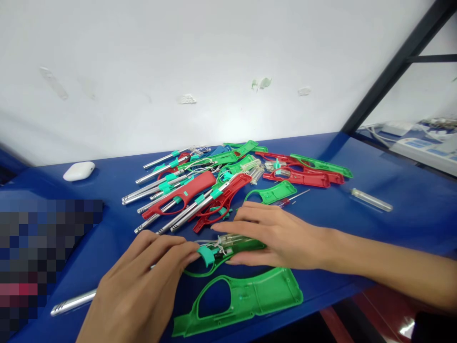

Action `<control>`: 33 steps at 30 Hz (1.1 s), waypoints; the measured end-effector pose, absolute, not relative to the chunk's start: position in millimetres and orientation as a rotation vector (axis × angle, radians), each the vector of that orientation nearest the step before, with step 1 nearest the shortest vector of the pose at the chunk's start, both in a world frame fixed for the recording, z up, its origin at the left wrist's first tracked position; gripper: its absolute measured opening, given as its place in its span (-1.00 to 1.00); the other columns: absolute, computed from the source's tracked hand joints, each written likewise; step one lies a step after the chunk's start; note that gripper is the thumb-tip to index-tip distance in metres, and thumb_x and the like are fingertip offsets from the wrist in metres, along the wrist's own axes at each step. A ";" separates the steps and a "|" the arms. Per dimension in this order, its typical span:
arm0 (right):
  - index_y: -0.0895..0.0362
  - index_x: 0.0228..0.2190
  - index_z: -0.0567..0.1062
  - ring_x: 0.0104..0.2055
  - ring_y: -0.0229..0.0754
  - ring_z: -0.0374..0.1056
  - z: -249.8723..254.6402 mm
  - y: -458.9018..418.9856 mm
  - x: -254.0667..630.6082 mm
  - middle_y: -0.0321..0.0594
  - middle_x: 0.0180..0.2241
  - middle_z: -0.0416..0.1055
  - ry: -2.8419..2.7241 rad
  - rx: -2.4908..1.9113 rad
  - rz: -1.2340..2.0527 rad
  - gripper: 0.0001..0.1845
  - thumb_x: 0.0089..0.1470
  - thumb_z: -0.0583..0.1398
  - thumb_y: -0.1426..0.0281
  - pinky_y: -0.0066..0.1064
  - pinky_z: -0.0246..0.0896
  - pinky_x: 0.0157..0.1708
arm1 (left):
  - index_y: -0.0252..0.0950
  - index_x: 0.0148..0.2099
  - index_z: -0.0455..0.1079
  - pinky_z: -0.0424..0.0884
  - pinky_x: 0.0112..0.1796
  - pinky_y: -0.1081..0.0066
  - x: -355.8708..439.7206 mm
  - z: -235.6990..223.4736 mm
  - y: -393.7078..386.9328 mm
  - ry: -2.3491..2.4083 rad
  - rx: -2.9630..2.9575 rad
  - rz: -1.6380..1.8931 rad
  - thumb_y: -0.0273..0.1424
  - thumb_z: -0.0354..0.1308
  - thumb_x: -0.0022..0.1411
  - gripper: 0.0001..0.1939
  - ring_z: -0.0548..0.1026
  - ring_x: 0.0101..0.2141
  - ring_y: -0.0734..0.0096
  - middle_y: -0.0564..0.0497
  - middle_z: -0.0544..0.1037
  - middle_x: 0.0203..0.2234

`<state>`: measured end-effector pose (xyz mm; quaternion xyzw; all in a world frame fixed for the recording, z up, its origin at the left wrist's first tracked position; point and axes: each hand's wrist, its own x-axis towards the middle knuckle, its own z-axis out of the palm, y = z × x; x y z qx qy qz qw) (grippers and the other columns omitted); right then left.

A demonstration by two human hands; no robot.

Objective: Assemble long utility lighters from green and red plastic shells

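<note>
Head view: my left hand point(143, 281) and right hand point(274, 236) both pinch the green lighter half point(228, 247), lying sideways between them. It sits just behind the empty green shell point(250, 297).

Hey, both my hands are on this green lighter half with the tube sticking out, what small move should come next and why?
Probably lift the empty green shell and close it over the part. The left hand and right hand press a green half with its teal clip and metal tube seated, and the shell lies open just in front of it.
</note>
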<state>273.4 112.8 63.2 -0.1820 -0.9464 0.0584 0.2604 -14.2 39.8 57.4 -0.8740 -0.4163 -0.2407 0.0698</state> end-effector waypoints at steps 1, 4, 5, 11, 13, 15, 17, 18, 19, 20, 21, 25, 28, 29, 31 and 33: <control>0.27 0.20 0.54 -0.33 -0.17 0.36 63.0 112.5 273.3 -0.18 -0.30 0.49 -2.560 -0.488 0.154 -0.43 0.51 0.10 0.08 -0.38 0.41 -0.31 | -0.10 0.15 0.40 0.36 0.02 0.38 -16.3 56.5 39.5 -1.245 -2.641 -0.721 -0.41 -0.07 0.61 -0.74 0.46 -0.05 0.35 0.14 0.61 -0.05; 0.27 0.18 0.56 -0.32 -0.17 0.36 62.1 112.2 272.7 -0.19 -0.31 0.49 -2.543 -0.466 0.152 -0.47 0.51 0.12 0.11 -0.38 0.38 -0.32 | -0.10 0.15 0.42 0.34 0.04 0.35 -18.8 54.6 38.0 -1.246 -2.650 -0.718 -0.33 -0.08 0.63 -0.73 0.44 -0.05 0.34 0.12 0.59 -0.04; 0.27 0.17 0.57 -0.33 -0.17 0.35 61.7 112.4 272.4 -0.20 -0.32 0.48 -2.534 -0.459 0.158 -0.48 0.51 0.13 0.12 -0.39 0.37 -0.33 | -0.10 0.14 0.43 0.34 0.02 0.35 -18.1 54.2 37.5 -1.255 -2.646 -0.711 -0.31 -0.08 0.64 -0.73 0.43 -0.06 0.34 0.12 0.59 -0.05; 0.27 0.15 0.61 -0.34 -0.18 0.33 58.5 115.9 272.4 -0.21 -0.30 0.42 -2.525 -0.455 0.294 -0.48 0.44 0.22 0.11 -0.40 0.28 -0.36 | -0.14 0.07 0.44 0.33 -0.08 0.35 -8.1 56.2 36.0 -1.273 -2.587 -0.682 -0.48 -0.06 0.59 -0.74 0.39 -0.10 0.32 0.10 0.57 -0.11; 0.26 0.15 0.61 -0.32 -0.19 0.33 57.5 116.7 273.0 -0.19 -0.26 0.42 -2.534 -0.460 0.371 -0.48 0.37 0.30 0.13 -0.41 0.30 -0.33 | -0.16 0.08 0.45 0.33 -0.07 0.36 -8.0 57.6 37.0 -1.220 -2.588 -0.647 -0.52 -0.03 0.55 -0.74 0.39 -0.10 0.32 0.09 0.57 -0.12; 0.24 0.14 0.63 -0.29 -0.19 0.33 57.0 117.3 273.4 -0.19 -0.23 0.41 -2.545 -0.477 0.442 -0.47 0.30 0.38 0.15 -0.42 0.31 -0.29 | -0.16 0.09 0.46 0.34 -0.06 0.37 -10.3 58.2 39.0 -1.147 -2.599 -0.622 -0.52 0.00 0.52 -0.73 0.39 -0.11 0.31 0.08 0.57 -0.13; 0.21 0.13 0.64 -0.27 -0.18 0.34 57.2 117.9 273.4 -0.20 -0.23 0.39 -2.545 -0.497 0.505 -0.46 0.26 0.41 0.14 -0.41 0.33 -0.24 | -0.16 0.09 0.47 0.35 -0.06 0.38 -13.3 57.6 41.1 -1.105 -2.601 -0.604 -0.54 0.02 0.49 -0.71 0.40 -0.10 0.31 0.07 0.57 -0.13; 0.20 0.13 0.64 -0.26 -0.18 0.34 57.4 118.2 273.3 -0.21 -0.24 0.38 -2.544 -0.508 0.534 -0.46 0.25 0.41 0.13 -0.40 0.33 -0.22 | -0.16 0.09 0.48 0.36 -0.06 0.38 -14.5 56.9 42.0 -1.088 -2.603 -0.599 -0.55 0.02 0.48 -0.70 0.41 -0.10 0.31 0.07 0.58 -0.13; 0.18 0.14 0.64 -0.25 -0.18 0.34 57.6 118.6 273.1 -0.22 -0.24 0.37 -2.542 -0.517 0.563 -0.46 0.26 0.40 0.13 -0.40 0.33 -0.20 | -0.16 0.09 0.48 0.37 -0.06 0.38 -15.3 56.1 42.6 -1.061 -2.610 -0.593 -0.56 0.03 0.47 -0.69 0.41 -0.10 0.32 0.07 0.58 -0.13; 0.17 0.14 0.64 -0.24 -0.18 0.34 57.8 119.1 273.0 -0.23 -0.24 0.37 -2.539 -0.522 0.588 -0.47 0.27 0.40 0.13 -0.40 0.33 -0.19 | -0.17 0.09 0.49 0.38 -0.07 0.38 -15.7 55.4 42.9 -1.049 -2.614 -0.588 -0.58 0.03 0.46 -0.68 0.42 -0.11 0.32 0.06 0.58 -0.13; 0.16 0.15 0.64 -0.24 -0.18 0.34 58.0 119.5 272.8 -0.23 -0.24 0.37 -2.537 -0.526 0.606 -0.47 0.27 0.39 0.13 -0.39 0.32 -0.18 | -0.17 0.09 0.49 0.39 -0.06 0.38 -15.7 54.7 42.9 -1.049 -2.613 -0.585 -0.59 0.03 0.45 -0.67 0.42 -0.12 0.32 0.06 0.58 -0.14; 0.16 0.15 0.64 -0.24 -0.18 0.33 57.5 120.3 273.1 -0.23 -0.24 0.37 -2.526 -0.529 0.621 -0.46 0.28 0.39 0.12 -0.38 0.32 -0.17 | -0.17 0.08 0.48 0.43 -0.09 0.37 -13.6 53.9 41.1 -1.080 -2.634 -0.589 -0.65 0.02 0.39 -0.61 0.43 -0.13 0.32 0.05 0.57 -0.15; 0.14 0.13 0.66 -0.25 -0.18 0.34 56.5 119.4 274.1 -0.24 -0.25 0.36 -2.526 -0.545 0.622 -0.48 0.27 0.39 0.10 -0.39 0.31 -0.19 | -0.16 0.07 0.47 0.46 -0.13 0.41 -11.2 53.5 39.0 -1.118 -2.655 -0.639 -0.67 0.01 0.35 -0.60 0.42 -0.15 0.33 0.05 0.54 -0.17; 0.13 0.12 0.66 -0.25 -0.18 0.34 56.2 118.9 274.4 -0.24 -0.25 0.36 -2.525 -0.556 0.618 -0.48 0.26 0.39 0.10 -0.39 0.31 -0.20 | -0.16 0.07 0.47 0.46 -0.14 0.43 -10.3 53.1 38.2 -1.128 -2.648 -0.668 -0.66 0.01 0.35 -0.60 0.41 -0.15 0.34 0.05 0.53 -0.18; 0.12 0.12 0.66 -0.25 -0.18 0.34 55.8 118.2 274.4 -0.25 -0.25 0.36 -2.527 -0.570 0.607 -0.48 0.26 0.40 0.10 -0.39 0.31 -0.21 | -0.16 0.09 0.47 0.46 -0.14 0.46 -8.6 52.3 36.6 -1.144 -2.627 -0.728 -0.64 0.00 0.37 -0.60 0.41 -0.13 0.35 0.04 0.52 -0.17; 0.12 0.13 0.66 -0.25 -0.18 0.34 55.8 117.8 274.0 -0.25 -0.26 0.36 -2.526 -0.574 0.598 -0.48 0.26 0.40 0.10 -0.39 0.30 -0.22 | -0.15 0.13 0.47 0.47 -0.15 0.48 -7.4 52.1 35.4 -1.163 -2.616 -0.761 -0.62 0.00 0.39 -0.59 0.43 -0.11 0.37 0.05 0.53 -0.15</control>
